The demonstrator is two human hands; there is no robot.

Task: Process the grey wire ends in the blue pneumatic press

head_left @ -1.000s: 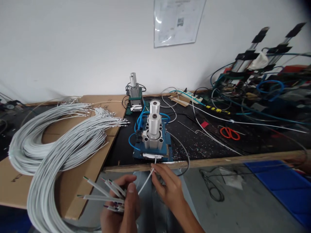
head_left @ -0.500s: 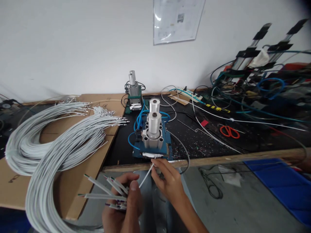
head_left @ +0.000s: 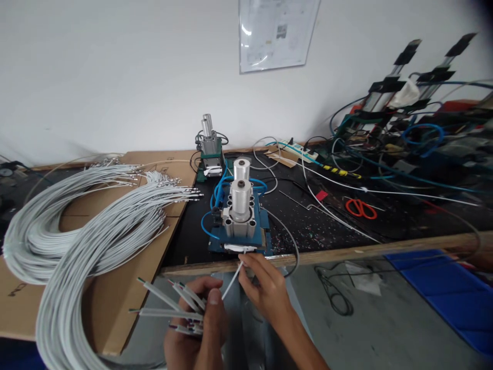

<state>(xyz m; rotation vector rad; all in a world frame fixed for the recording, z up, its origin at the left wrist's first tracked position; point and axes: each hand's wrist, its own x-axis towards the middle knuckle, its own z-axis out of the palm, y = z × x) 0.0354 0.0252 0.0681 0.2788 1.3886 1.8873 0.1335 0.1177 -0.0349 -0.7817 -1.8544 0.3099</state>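
My left hand [head_left: 200,324] is closed around a bunch of white cables [head_left: 169,308] whose cut ends, with coloured wire tips, fan out to the left. From that fist a single white cable [head_left: 232,281] slants up to the right. My right hand [head_left: 265,288] pinches this cable near its upper end, right at the front of a blue-based pneumatic press [head_left: 241,221]. White material [head_left: 239,248] covers the press's front edge. Whether the cable tip is inside the press is hidden by my fingers.
Large looped bundles of white cable [head_left: 77,252] lie on cardboard [head_left: 111,329] at the left. A second press [head_left: 211,149] stands behind. Orange-handled scissors [head_left: 361,208], loose cables and a power strip [head_left: 302,150] lie to the right. The table's wooden edge [head_left: 346,247] runs across.
The view has shifted slightly, so the bench appears a little further left. Both hands keep nearly the same pose, with the right still pinching the cable at the press.
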